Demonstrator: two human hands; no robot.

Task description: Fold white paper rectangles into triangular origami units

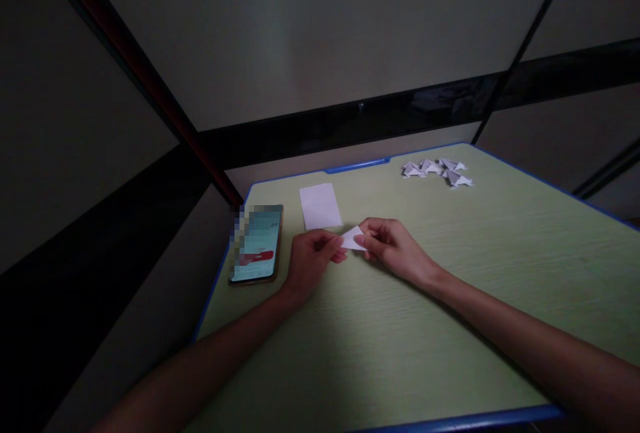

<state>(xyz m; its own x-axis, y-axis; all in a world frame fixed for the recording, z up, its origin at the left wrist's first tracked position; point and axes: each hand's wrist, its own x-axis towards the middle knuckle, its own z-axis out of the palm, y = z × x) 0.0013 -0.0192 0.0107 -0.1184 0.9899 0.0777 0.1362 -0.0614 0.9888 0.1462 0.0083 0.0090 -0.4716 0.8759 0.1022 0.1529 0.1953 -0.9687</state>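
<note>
One small piece of white paper (353, 238) is pinched between a person's left hand (313, 258) and right hand (395, 248), just above or on a pale green surface (430, 346); which of the two cannot be told. The visible part of the piece is roughly wedge-shaped, plain and bright, with straight edges, its outer ends hidden by the fingers. Finer creases are too small to make out. The left fingers are closed on its left end, the thumb on top; the right fingers are closed on its right end, that thumb pressed flat against the near face. Just beyond the hands lies a squarish white sheet (320, 206), flat on the surface. Left of it rests a smartphone (263, 250) in a brownish case, its screen lit and partly pixelated. Toward the far right corner sit four white-and-grey folded paper figures (457, 178), clustered close together, with pointed limbs. Blue trim (465, 418) borders the surface, and beyond it stand pale panels (320, 33) crossed by a dark glossy band (330, 124).
</note>
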